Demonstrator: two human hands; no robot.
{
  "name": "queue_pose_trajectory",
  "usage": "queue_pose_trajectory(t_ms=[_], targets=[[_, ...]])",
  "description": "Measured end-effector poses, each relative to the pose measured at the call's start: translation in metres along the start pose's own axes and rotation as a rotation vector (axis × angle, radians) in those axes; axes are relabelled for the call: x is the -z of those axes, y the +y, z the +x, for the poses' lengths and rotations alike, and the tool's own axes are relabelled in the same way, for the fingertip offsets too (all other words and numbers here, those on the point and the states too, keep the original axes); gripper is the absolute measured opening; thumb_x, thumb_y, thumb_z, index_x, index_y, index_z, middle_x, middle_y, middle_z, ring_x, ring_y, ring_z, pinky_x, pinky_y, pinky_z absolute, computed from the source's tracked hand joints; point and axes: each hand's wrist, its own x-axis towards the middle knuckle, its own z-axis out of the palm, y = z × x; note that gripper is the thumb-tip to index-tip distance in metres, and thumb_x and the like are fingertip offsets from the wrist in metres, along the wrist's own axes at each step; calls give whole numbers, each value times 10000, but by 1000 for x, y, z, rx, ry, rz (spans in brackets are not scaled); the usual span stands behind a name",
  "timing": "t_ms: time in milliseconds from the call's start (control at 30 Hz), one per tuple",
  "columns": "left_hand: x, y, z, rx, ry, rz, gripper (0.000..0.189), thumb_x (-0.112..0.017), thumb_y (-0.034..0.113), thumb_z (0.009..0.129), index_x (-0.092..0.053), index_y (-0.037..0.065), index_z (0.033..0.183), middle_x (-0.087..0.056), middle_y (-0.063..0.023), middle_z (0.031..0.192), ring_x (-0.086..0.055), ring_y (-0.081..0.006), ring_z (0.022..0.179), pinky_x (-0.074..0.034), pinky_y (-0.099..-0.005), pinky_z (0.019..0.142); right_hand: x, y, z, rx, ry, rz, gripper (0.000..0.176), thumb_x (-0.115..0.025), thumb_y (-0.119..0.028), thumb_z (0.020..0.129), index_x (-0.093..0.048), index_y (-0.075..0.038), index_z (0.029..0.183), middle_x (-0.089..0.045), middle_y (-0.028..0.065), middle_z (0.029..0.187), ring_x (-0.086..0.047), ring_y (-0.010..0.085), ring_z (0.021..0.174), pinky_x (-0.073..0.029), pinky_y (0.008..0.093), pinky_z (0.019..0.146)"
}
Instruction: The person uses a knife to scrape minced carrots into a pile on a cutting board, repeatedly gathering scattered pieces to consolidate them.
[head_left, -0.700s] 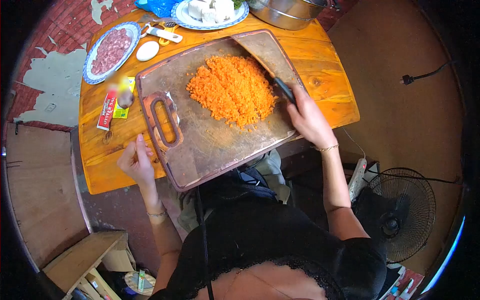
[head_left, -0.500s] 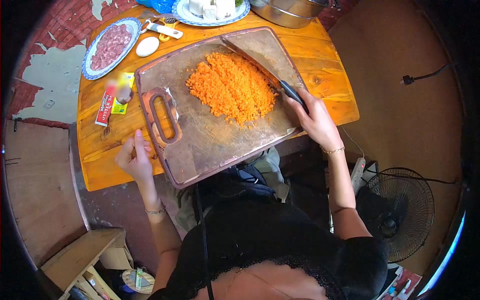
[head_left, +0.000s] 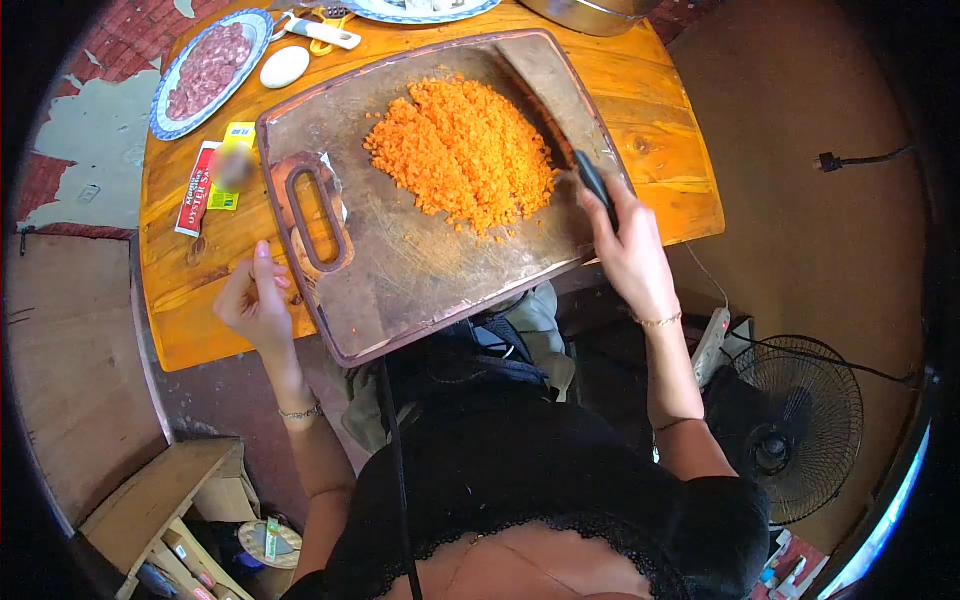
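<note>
My right hand point(head_left: 635, 245) is closed around the black handle of a kitchen knife point(head_left: 535, 95). Its blade points away from me over the right part of the cutting board point(head_left: 400, 260), beside a heap of finely chopped carrot point(head_left: 460, 155). My left hand point(head_left: 258, 300) is off the board's left edge, low over the table's near side. It holds nothing; one digit points up and the other fingers are loosely bent, apart from it. Nearest to this hand are the board's handle slot and a red oyster sauce packet point(head_left: 197, 190).
On the wooden table point(head_left: 660, 120) are a plate of raw minced meat point(head_left: 212, 72), a white egg point(head_left: 285, 68), a white-handled peeler point(head_left: 325, 33) and a yellow packet point(head_left: 225, 199). A metal pot point(head_left: 590, 14) stands at the back. A floor fan point(head_left: 790, 430) is to my right.
The knife has swung right, its tip moving off the carrot heap's far side toward the board's right edge. My left hand keeps nearly the same pose. The view has shifted slightly.
</note>
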Motion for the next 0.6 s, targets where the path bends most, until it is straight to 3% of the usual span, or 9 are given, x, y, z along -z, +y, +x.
queue_pose_trajectory(t_ms=[200, 267, 333, 467, 500, 600], targets=[[-2, 4, 1, -3, 7, -9, 326, -617, 108, 897, -598, -7, 592, -515, -9, 477, -442, -37, 423, -283, -196, 419, 17, 8, 25, 106, -44, -23, 303, -533, -203, 918, -537, -1, 1144, -600, 246, 989, -587, 384, 969, -466, 401, 817], [-2, 2, 2, -29, -1, -15, 323, -616, 107, 898, -600, -5, 596, -514, -8, 478, -444, -35, 425, -281, -197, 419, 21, 24, 52, 233, -82, -46, 286, -522, -204, 924, -531, -11, 1135, -588, 234, 977, -578, 369, 960, -452, 399, 822], [0, 0, 0, -2, -11, 15, 324, -615, 101, 898, -598, -5, 591, -515, -6, 482, -447, -33, 432, -285, -195, 424, 21, 27, 76, 231, -129, -70, 263, -503, -204, 933, -526, -19, 1119, -581, 218, 970, -569, 365, 951, -444, 397, 807], [5, -8, 0, -12, -41, 4, 291, -619, 86, 892, -603, -6, 616, -557, -15, 525, -471, -35, 451, -296, -194, 433, 16, 19, 113, 224, -177, -308, 321, -509, -348, 910, -559, -66, 1057, -618, 205, 883, -594, 371, 886, -449, 425, 752], [5, -8, 1, -32, -41, 4, 233, -618, 76, 890, -625, -12, 675, -587, -21, 575, -491, -43, 466, -321, -200, 439, 13, 17, 118, 234, -151, -304, 403, -533, -464, 869, -624, -96, 1008, -637, 195, 805, -616, 364, 820, -459, 436, 721], [2, -4, 4, -42, -44, -10, 77, -619, 48, 879, -669, -10, 885, -661, -41, 744, -558, -72, 547, -404, -217, 487, 11, 14, 126, 313, -175, -414, 486, -552, -552, 830, -685, -99, 945, -643, 175, 740, -632, 344, 759, -473, 423, 685]])
